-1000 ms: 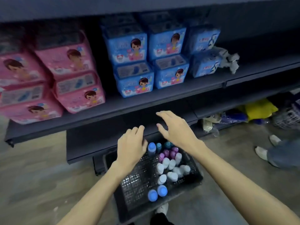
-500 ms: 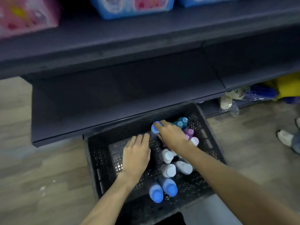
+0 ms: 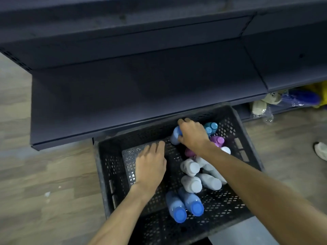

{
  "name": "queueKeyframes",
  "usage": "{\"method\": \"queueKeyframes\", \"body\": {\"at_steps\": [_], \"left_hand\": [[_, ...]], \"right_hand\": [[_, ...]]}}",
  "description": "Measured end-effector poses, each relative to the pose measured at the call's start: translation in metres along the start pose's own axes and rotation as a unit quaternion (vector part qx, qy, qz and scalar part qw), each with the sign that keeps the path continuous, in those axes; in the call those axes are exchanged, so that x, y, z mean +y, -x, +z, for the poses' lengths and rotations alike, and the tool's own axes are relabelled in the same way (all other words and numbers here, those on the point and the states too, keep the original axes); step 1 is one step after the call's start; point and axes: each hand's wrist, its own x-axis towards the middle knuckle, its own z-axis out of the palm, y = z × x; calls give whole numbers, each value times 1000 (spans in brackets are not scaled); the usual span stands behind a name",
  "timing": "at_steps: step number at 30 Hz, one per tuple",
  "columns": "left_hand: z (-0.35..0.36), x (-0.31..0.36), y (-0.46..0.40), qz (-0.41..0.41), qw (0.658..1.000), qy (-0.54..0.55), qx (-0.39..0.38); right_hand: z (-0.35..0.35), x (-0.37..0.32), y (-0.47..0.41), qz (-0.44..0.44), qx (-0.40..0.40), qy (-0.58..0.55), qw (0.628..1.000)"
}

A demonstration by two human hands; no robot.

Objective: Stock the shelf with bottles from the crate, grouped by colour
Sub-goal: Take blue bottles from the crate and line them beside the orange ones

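Right hand (image 3: 192,134) fingers curled around pale blue bottle (image 3: 175,137) standing near crate (image 3: 109,167) far wall, long axis upright; left hand (image 3: 150,167) flat, fingers together, nearby but empty.

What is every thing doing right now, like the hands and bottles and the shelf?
right hand: closed around a pale blue bottle
left hand: open, empty, over the crate floor
crate: on the floor, partly filled
two blue bottles: lying down
white bottles: lying jumbled
purple bottles: in the crate
shelf: bare
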Motion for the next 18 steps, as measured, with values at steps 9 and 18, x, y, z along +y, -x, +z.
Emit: {"method": "queueKeyframes", "body": {"at_steps": [9, 18], "left_hand": [[-79, 20, -34, -72, 986, 105, -104], [-208, 29, -54, -25, 938, 340, -57]], "right_hand": [[-156, -3, 77, -86, 101, -78, 988], [-330, -42, 147, -116, 215, -32, 969]]}}
